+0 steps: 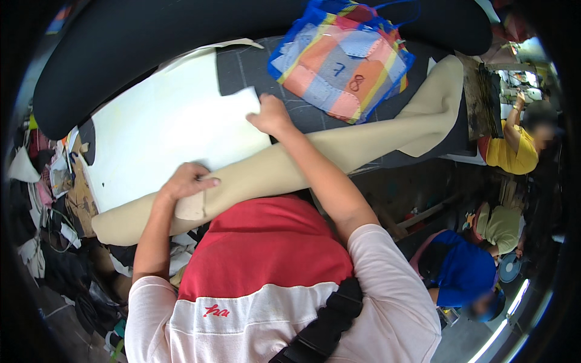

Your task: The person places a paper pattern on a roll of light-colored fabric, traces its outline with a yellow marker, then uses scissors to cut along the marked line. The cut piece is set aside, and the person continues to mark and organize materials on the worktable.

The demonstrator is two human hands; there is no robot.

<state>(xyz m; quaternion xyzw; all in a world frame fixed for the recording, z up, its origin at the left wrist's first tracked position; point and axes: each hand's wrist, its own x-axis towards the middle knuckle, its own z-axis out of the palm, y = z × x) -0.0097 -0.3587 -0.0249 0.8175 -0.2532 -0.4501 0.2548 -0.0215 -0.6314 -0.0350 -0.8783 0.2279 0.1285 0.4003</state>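
Observation:
A large white sheet [163,127], with a notch cut into its far right part, lies on a dark table. My right hand [272,115] is closed at the sheet's right edge, with thumb and fingers on its corner. Along the near side, a long strip of beige material [339,148] lies loosely rolled in front of my body, crossing under my right forearm. Over its left part is my left hand [189,180], fingers curled and thumb out. A small, lighter beige piece [191,207] hangs below that palm, apparently held; the fingertips are partly hidden.
A colourful plaid bag [348,66] with blue trim lies at the table's far side, before a long black padded shape [181,36]. Scraps and cloth [54,175] are piled at left. People in yellow [511,148] and blue [463,266] sit at right.

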